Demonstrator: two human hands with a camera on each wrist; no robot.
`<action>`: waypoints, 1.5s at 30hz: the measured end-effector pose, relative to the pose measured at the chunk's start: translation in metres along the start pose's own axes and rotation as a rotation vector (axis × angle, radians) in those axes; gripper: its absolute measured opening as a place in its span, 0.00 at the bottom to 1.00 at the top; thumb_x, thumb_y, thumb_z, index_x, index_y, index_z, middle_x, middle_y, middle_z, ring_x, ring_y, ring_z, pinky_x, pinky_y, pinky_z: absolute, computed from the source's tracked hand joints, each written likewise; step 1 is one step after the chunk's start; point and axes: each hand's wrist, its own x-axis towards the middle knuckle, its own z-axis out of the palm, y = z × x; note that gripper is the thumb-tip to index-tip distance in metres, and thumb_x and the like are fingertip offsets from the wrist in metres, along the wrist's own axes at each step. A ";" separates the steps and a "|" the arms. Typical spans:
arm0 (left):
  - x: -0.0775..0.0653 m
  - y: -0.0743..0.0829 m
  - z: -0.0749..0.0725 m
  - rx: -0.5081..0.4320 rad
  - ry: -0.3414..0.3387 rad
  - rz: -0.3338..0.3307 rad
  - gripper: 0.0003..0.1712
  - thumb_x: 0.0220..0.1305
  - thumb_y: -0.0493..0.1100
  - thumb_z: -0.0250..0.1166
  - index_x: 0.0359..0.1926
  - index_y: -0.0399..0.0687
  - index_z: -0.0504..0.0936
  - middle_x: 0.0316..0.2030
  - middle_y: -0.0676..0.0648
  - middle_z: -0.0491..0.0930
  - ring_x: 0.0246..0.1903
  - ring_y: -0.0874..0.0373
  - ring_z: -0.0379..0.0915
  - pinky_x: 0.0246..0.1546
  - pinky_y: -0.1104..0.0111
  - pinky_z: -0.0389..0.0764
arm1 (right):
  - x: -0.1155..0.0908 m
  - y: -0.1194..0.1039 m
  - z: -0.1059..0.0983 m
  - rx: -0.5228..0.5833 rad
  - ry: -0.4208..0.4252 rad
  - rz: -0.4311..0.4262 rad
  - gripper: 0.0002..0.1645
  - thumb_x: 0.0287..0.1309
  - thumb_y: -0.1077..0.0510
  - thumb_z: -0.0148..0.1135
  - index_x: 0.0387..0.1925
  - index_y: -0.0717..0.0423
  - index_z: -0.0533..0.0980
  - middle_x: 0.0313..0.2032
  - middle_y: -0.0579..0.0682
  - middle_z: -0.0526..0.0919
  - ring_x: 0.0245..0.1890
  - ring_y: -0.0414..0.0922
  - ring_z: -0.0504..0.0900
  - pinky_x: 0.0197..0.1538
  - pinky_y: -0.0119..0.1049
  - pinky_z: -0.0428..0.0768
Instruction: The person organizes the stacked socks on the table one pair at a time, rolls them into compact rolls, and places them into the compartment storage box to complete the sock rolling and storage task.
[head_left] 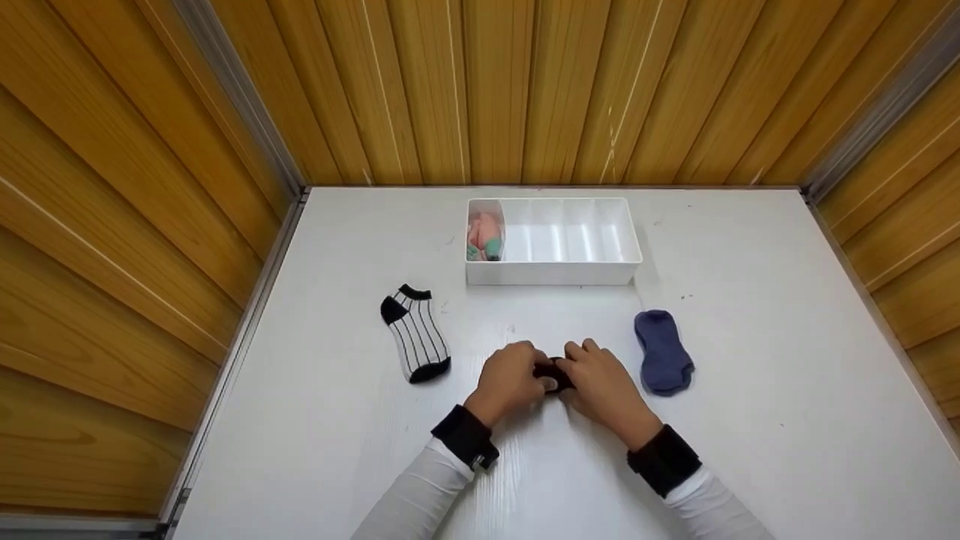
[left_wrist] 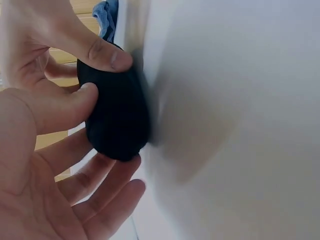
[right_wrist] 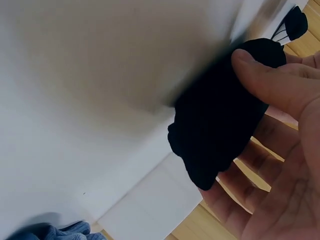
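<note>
A black sock (head_left: pixel 553 370), folded into a small thick bundle, is between both hands at the middle of the white table. My left hand (head_left: pixel 513 380) pinches its left end, with the thumb on the near face of the black sock (left_wrist: pixel 117 112) and the fingers behind and below. From the other side my right hand (head_left: pixel 606 386) grips it, thumb pressed on the dark cloth (right_wrist: pixel 220 110) and fingers behind it. A white sock with black stripes (head_left: pixel 421 334) lies flat to the left of the hands. On the right lies a blue sock (head_left: pixel 663 352).
Behind the hands stands a white divided box (head_left: pixel 551 274). Its leftmost compartment holds a pink and green bundle (head_left: pixel 486 234). Wood-panelled walls (head_left: pixel 495 90) border the white table (head_left: pixel 787 360) at the back and both sides.
</note>
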 end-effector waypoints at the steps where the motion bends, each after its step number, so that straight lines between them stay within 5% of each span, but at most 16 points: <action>1: 0.001 -0.001 -0.001 0.007 0.012 -0.005 0.12 0.59 0.52 0.74 0.43 0.59 0.91 0.36 0.55 0.85 0.35 0.60 0.80 0.34 0.67 0.78 | 0.001 0.001 0.000 0.008 -0.011 0.008 0.20 0.41 0.53 0.82 0.37 0.55 0.84 0.33 0.48 0.77 0.34 0.49 0.73 0.32 0.42 0.73; 13: 0.026 -0.029 -0.045 0.060 0.362 -0.081 0.13 0.66 0.50 0.67 0.49 0.54 0.88 0.54 0.47 0.81 0.49 0.46 0.80 0.42 0.52 0.81 | 0.008 0.009 -0.002 0.103 -0.154 0.047 0.23 0.49 0.52 0.77 0.45 0.60 0.84 0.37 0.53 0.79 0.36 0.52 0.76 0.37 0.47 0.77; 17: 0.043 -0.042 -0.063 0.119 0.421 -0.135 0.20 0.65 0.49 0.67 0.57 0.50 0.83 0.63 0.42 0.74 0.57 0.41 0.74 0.46 0.48 0.79 | 0.011 0.011 -0.002 0.109 -0.201 0.059 0.25 0.55 0.53 0.73 0.50 0.63 0.82 0.40 0.56 0.80 0.39 0.54 0.77 0.39 0.49 0.79; 24: 0.068 -0.059 -0.073 0.161 0.420 -0.186 0.27 0.65 0.47 0.68 0.64 0.48 0.79 0.66 0.41 0.72 0.61 0.39 0.72 0.52 0.47 0.79 | 0.013 0.014 -0.004 0.148 -0.257 0.065 0.30 0.60 0.57 0.70 0.64 0.55 0.77 0.45 0.57 0.83 0.42 0.56 0.83 0.44 0.52 0.82; 27: 0.076 -0.064 -0.073 0.144 0.398 -0.206 0.24 0.68 0.47 0.66 0.63 0.51 0.81 0.67 0.38 0.70 0.60 0.39 0.73 0.53 0.49 0.80 | 0.013 0.013 -0.006 0.159 -0.230 0.053 0.32 0.57 0.60 0.72 0.64 0.49 0.76 0.42 0.55 0.85 0.39 0.55 0.85 0.42 0.51 0.83; 33: 0.092 -0.074 -0.075 0.070 0.373 -0.276 0.17 0.71 0.48 0.63 0.58 0.56 0.84 0.69 0.35 0.66 0.60 0.37 0.74 0.51 0.49 0.81 | 0.014 0.005 -0.004 0.115 -0.207 0.031 0.28 0.57 0.59 0.72 0.60 0.51 0.77 0.35 0.55 0.84 0.32 0.53 0.85 0.35 0.49 0.83; 45: 0.104 -0.080 -0.073 -0.066 0.332 -0.221 0.11 0.68 0.43 0.66 0.48 0.51 0.89 0.57 0.36 0.79 0.49 0.38 0.83 0.49 0.50 0.82 | 0.018 0.002 -0.003 0.103 -0.210 0.045 0.26 0.51 0.61 0.75 0.54 0.55 0.80 0.31 0.56 0.85 0.30 0.54 0.85 0.35 0.50 0.82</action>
